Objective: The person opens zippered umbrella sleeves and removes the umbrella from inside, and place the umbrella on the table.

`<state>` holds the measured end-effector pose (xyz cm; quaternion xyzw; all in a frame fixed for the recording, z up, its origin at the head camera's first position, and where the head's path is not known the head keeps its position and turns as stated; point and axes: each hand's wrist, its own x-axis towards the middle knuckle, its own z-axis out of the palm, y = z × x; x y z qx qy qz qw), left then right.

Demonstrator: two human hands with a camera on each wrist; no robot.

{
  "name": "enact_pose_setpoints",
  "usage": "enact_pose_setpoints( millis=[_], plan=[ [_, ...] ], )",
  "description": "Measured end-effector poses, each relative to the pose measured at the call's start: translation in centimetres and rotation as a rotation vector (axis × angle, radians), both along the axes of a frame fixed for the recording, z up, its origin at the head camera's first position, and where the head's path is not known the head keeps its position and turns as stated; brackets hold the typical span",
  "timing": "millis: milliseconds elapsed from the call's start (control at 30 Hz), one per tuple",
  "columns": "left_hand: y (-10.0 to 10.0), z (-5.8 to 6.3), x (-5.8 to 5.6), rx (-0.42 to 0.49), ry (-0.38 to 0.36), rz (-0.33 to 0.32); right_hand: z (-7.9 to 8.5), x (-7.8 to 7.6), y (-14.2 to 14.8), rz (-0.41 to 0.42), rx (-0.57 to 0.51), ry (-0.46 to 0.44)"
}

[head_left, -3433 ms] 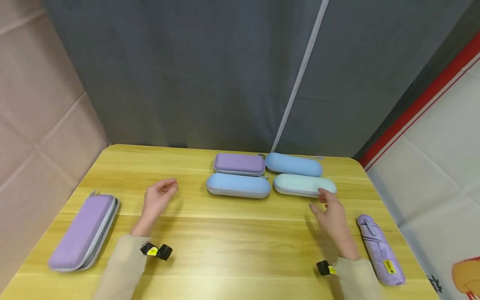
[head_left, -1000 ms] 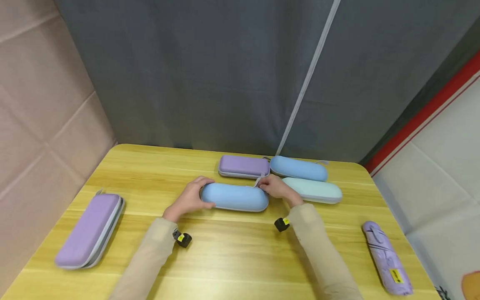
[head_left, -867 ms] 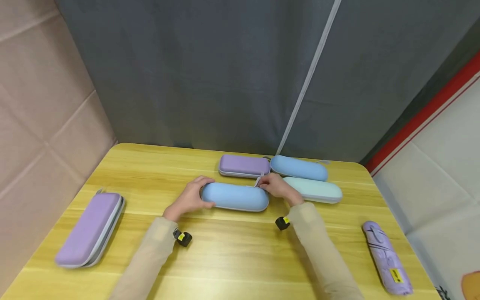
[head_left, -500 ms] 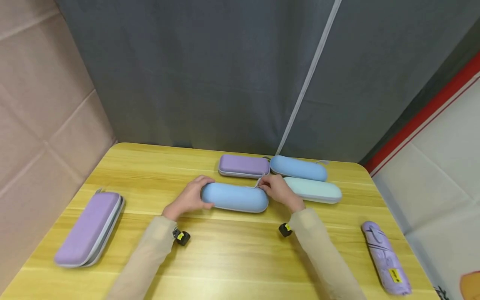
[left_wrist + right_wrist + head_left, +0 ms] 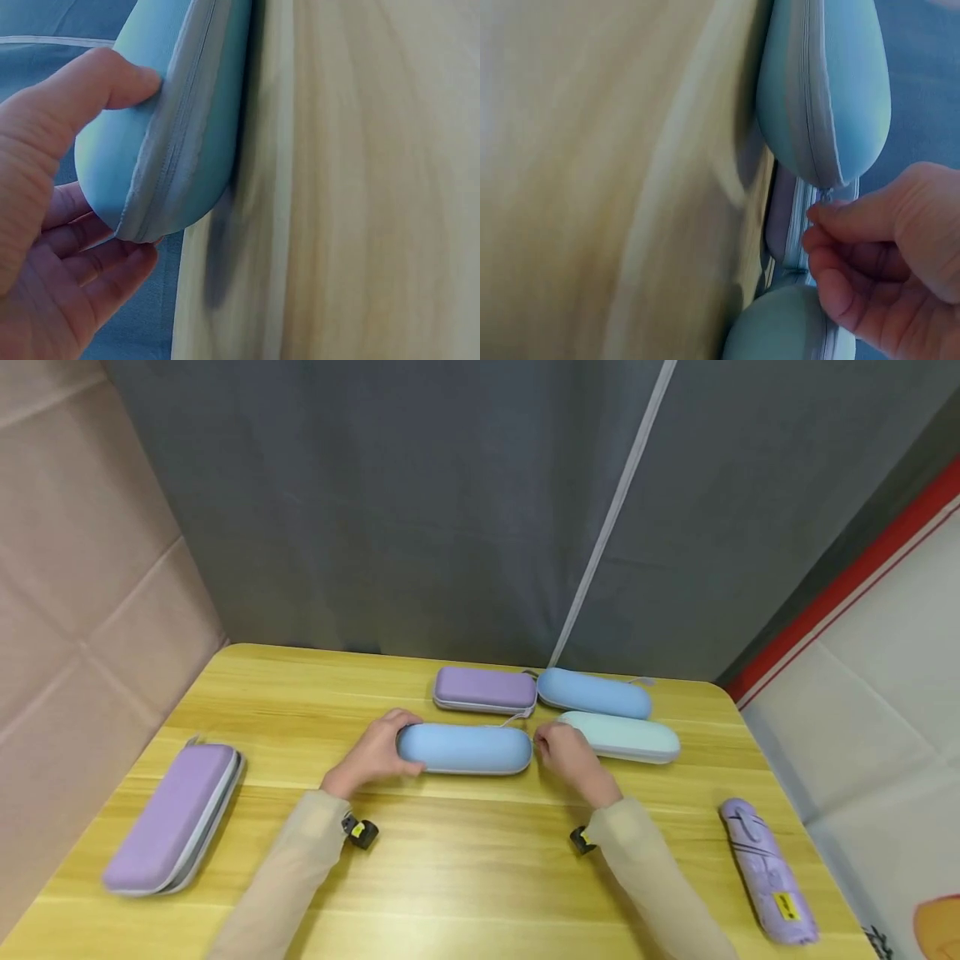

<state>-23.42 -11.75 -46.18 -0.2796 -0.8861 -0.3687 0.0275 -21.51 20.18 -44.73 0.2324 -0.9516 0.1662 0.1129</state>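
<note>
My left hand [image 5: 375, 753] grips the left end of a light blue zippered hard case [image 5: 465, 748] near the table's middle. In the left wrist view the thumb lies on one face of the case, with fingers at the far side and around the end. My right hand [image 5: 572, 760] is at the opposite end, its thumb and forefinger pinching a small zipper pull [image 5: 825, 196]. The zip line runs round the case's side and looks closed where it shows. The case's far side is hidden in the head view.
Behind lie a purple case [image 5: 485, 688] and another blue case [image 5: 595, 693]. A mint case [image 5: 621, 735] lies just right of my right hand. A larger purple case [image 5: 174, 818] is at far left, a folded lilac umbrella [image 5: 768, 871] at right. Grey curtain [image 5: 420, 510] backs the table.
Both hands came to the blue case, the left gripping its end and the right taking the zipper pull. Lately the right hand has moved from its back corner round the right end.
</note>
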Motion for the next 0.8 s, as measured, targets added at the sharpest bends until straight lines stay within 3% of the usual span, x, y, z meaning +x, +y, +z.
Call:
enact_pose_setpoints(
  millis=[333, 600, 800],
  plan=[
    [0.3, 0.3, 0.2, -0.017, -0.014, 0.027, 0.1, 1.5, 0.0, -0.051, -0.055, -0.125],
    [0.3, 0.4, 0.1, -0.022, -0.018, 0.031, -0.2, 2.5, -0.7, -0.03, -0.105, -0.066],
    [0.4, 0.3, 0.3, -0.025, -0.02, 0.05, -0.2, 3.3, -1.3, -0.067, -0.131, -0.15]
  ],
)
